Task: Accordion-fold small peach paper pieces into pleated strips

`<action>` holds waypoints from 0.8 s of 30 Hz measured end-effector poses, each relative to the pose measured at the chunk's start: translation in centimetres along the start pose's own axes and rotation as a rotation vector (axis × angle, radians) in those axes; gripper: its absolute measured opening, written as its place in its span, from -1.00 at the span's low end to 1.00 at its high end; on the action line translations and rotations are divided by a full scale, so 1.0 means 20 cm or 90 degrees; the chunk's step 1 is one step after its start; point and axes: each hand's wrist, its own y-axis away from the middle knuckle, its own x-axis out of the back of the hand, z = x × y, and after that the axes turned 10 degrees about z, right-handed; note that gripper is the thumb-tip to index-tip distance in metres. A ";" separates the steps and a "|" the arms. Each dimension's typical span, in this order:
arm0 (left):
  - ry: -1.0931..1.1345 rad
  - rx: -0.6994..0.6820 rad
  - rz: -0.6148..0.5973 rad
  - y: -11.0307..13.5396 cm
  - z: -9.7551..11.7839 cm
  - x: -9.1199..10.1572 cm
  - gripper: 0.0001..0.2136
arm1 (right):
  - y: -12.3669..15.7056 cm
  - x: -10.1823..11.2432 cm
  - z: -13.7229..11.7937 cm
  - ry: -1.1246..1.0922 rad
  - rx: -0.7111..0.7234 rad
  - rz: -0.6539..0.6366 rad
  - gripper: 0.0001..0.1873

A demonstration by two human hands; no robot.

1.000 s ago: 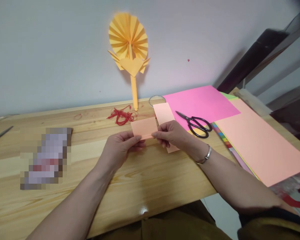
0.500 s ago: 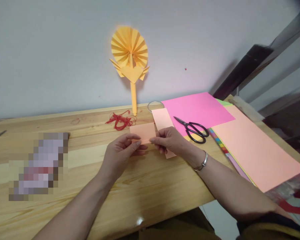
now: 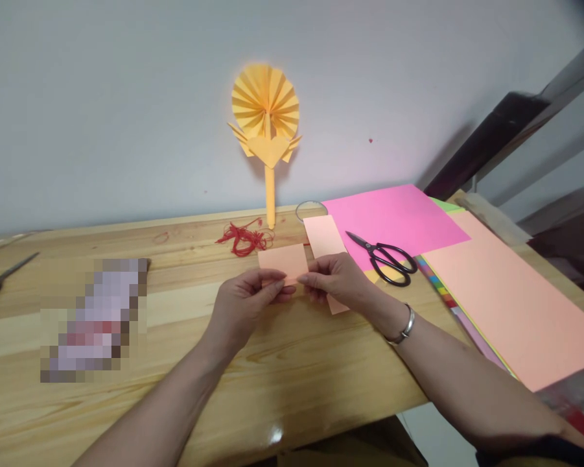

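On wooden desk (image 3: 321, 376), along right edge, lying unchanged: large peach sheet (image 3: 510, 298). Close to back edge, upright: yellow paper flower (image 3: 266, 104). Between back and front edges, pinching narrowly small peach paper (image 3: 282, 257) by its lower part with left hand (image 3: 243, 305) and right hand (image 3: 338, 279); compared with one second ago, now with left index finger (image 3: 270, 274) bent over paper's front.

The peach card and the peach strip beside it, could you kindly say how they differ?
The left hand and right hand hold the card; the strip lies on the table. The card looks shorter than the strip. The card's longer side runs crosswise, the strip's front to back. Both are peach.
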 end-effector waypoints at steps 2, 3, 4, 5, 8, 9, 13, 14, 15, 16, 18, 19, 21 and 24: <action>0.002 -0.005 0.001 0.00 0.00 0.00 -0.75 | 0.00 -0.01 -0.01 -0.013 0.003 0.024 -0.75; 0.002 -0.005 0.004 0.00 0.00 0.00 -0.74 | 0.00 -0.01 -0.01 -0.026 0.002 0.042 -0.76; 0.003 -0.005 0.009 0.00 0.00 0.00 -0.73 | 0.00 -0.01 -0.01 -0.042 0.001 0.060 -0.75; 0.004 -0.005 0.014 0.00 0.01 0.00 -0.73 | 0.00 -0.02 -0.01 -0.060 0.001 0.078 -0.72; 0.009 -0.004 0.025 0.01 0.01 0.00 -0.72 | -0.01 -0.03 -0.01 -0.104 0.018 0.107 -0.61; 0.012 -0.005 0.024 0.01 0.01 0.00 -0.72 | -0.01 -0.03 0.00 -0.110 0.030 0.106 -0.59; 0.008 -0.012 0.026 0.01 0.02 0.00 -0.73 | -0.01 -0.03 0.02 -0.107 0.096 0.097 -0.65; 0.006 -0.014 0.029 0.01 0.02 0.00 -0.73 | -0.01 -0.03 0.03 -0.104 0.111 0.094 -0.68; 0.004 -0.016 0.031 0.01 0.02 0.00 -0.73 | -0.01 -0.03 0.03 -0.100 0.125 0.091 -0.70; 0.006 -0.019 0.033 0.01 0.02 0.00 -0.73 | -0.01 -0.02 0.04 -0.095 0.139 0.089 -0.72; 0.008 -0.022 0.037 0.02 0.02 -0.01 -0.73 | -0.01 -0.02 0.05 -0.082 0.159 0.086 -0.77; 0.007 -0.023 0.039 0.02 0.02 -0.01 -0.73 | -0.01 -0.02 0.05 -0.072 0.163 0.088 -0.79; -0.002 -0.027 0.043 0.02 0.02 -0.01 -0.72 | -0.01 -0.02 0.05 -0.051 0.159 0.096 -0.83; -0.009 -0.033 0.045 0.02 0.02 -0.01 -0.72 | -0.01 -0.03 0.05 -0.031 0.143 0.104 -0.84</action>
